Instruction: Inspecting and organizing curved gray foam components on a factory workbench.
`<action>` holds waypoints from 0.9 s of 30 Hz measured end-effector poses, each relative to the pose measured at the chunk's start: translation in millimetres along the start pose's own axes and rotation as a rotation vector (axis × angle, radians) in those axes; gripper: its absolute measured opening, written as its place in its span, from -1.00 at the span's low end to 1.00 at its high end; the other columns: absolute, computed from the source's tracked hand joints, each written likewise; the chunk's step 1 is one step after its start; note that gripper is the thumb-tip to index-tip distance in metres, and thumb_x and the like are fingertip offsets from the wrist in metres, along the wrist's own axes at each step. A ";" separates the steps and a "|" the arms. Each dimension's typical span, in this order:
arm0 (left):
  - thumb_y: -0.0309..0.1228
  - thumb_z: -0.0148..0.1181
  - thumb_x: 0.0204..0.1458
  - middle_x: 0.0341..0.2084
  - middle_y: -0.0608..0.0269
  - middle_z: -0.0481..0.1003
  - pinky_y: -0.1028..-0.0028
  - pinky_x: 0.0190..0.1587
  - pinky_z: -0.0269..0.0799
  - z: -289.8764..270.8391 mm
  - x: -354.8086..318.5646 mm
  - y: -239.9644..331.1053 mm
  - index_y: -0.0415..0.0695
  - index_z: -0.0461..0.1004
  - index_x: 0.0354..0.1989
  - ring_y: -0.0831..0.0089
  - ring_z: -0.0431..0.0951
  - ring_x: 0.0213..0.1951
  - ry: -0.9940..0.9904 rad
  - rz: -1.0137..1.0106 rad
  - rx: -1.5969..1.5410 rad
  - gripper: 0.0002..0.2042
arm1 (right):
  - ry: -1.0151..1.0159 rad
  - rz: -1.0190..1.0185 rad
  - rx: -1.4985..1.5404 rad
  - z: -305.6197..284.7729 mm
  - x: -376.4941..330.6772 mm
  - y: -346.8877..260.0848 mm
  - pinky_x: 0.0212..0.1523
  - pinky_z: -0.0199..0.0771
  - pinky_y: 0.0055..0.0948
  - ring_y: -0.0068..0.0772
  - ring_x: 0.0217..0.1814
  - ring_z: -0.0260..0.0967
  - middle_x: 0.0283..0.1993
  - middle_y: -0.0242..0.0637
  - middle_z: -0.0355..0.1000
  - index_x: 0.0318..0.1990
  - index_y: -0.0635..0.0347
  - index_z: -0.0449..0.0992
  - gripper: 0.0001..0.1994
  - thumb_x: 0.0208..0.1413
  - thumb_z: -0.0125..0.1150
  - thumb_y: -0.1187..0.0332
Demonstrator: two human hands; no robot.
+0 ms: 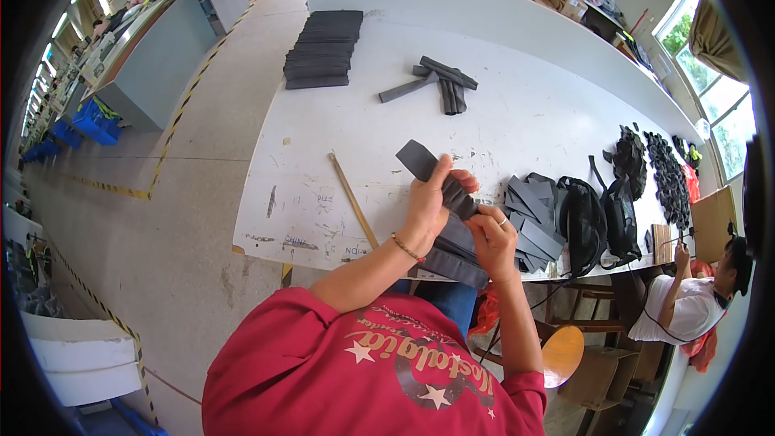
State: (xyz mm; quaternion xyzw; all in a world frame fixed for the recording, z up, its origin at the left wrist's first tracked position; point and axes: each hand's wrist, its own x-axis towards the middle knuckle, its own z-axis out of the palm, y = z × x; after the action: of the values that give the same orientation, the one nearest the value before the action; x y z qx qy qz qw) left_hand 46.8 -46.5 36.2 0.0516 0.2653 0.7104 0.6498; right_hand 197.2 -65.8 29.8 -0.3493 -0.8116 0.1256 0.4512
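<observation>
A flat black strip of fabric-like material [416, 159] is held up in front of me, above the table's near edge. My left hand [429, 203] is closed around its middle, with one end sticking out past the thumb. At its lower end, my right hand [492, 238] pinches the strip, which looks wrinkled or folded between the hands. Below them, more dark pieces [452, 262] lie at the table edge, partly hidden by my hands. To the right of my right hand is a loose pile of flat black pieces [533, 222].
On the white table [323, 129] are a neat black stack [323, 48], several rolled black tubes [444, 85], a wooden stick [353, 199] and black bags [581, 226]. A person in white [682, 303] sits at the right. A stool [563, 355] stands near my right elbow.
</observation>
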 end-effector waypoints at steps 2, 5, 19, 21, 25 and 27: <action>-0.21 0.19 0.16 -0.44 0.09 0.53 0.25 -0.24 0.58 2.2 0.1 6.5 -0.25 0.42 -0.30 0.22 0.61 -0.39 -0.008 0.002 -0.071 -0.70 | 0.011 0.028 0.002 -1.9 -3.3 2.6 -0.42 0.43 -0.37 -0.20 -0.41 0.44 -0.29 -0.20 0.46 -0.41 0.26 0.51 -0.84 -0.16 0.38 0.59; -0.21 0.08 0.23 -0.28 0.00 0.53 0.26 -0.13 0.58 -12.1 9.3 19.4 -0.31 0.40 -0.15 0.15 0.61 -0.24 -0.114 0.169 0.033 -0.67 | 0.033 0.048 -0.001 -8.4 -2.4 0.4 -0.41 0.43 -0.37 -0.18 -0.41 0.44 -0.28 -0.19 0.46 -0.39 0.26 0.52 -0.84 -0.15 0.37 0.59; -0.29 0.05 0.25 -0.22 -0.08 0.54 0.22 -0.04 0.55 -20.4 7.6 25.2 -0.33 0.40 -0.11 0.07 0.59 -0.14 -0.181 0.270 0.089 -0.72 | 0.436 0.670 0.813 -8.7 -1.8 -13.3 -0.16 0.42 -0.55 -0.58 -0.18 0.30 -0.06 -0.29 0.34 -0.30 0.27 0.46 -0.92 0.10 0.25 0.53; -0.29 0.05 0.25 -0.22 -0.08 0.54 0.21 -0.03 0.55 -19.7 9.7 27.9 -0.33 0.40 -0.11 0.06 0.59 -0.14 -0.188 0.275 0.145 -0.71 | 0.408 0.770 0.843 -11.7 5.4 -15.5 -0.17 0.41 -0.55 -0.60 -0.20 0.31 -0.08 -0.30 0.36 -0.25 0.28 0.47 -0.90 0.13 0.24 0.48; -0.28 0.07 0.23 -0.22 -0.09 0.53 0.18 0.01 0.52 -18.4 7.0 25.0 -0.34 0.40 -0.09 0.04 0.58 -0.13 -0.233 0.250 0.218 -0.69 | 0.281 0.849 0.810 -5.6 1.6 -5.5 -0.24 0.36 -0.64 -0.68 -0.28 0.34 -0.30 -0.41 0.46 -0.24 0.33 0.52 -0.83 0.15 0.26 0.37; -0.28 0.08 0.23 -0.21 -0.10 0.53 0.17 0.01 0.52 -20.1 7.8 24.6 -0.35 0.40 -0.09 0.03 0.58 -0.14 -0.241 0.244 0.239 -0.68 | 0.372 0.796 0.798 -1.6 -2.9 -5.3 -0.39 0.19 -0.70 -0.75 -0.38 0.25 -0.43 -0.54 0.43 -0.36 0.23 0.54 -0.87 0.15 0.26 0.37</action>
State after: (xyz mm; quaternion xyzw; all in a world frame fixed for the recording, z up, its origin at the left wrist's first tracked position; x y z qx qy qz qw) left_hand 15.2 -45.7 27.8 0.2446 0.2598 0.7360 0.5753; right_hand 197.2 -71.8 31.6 -0.4461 -0.4154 0.5173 0.6007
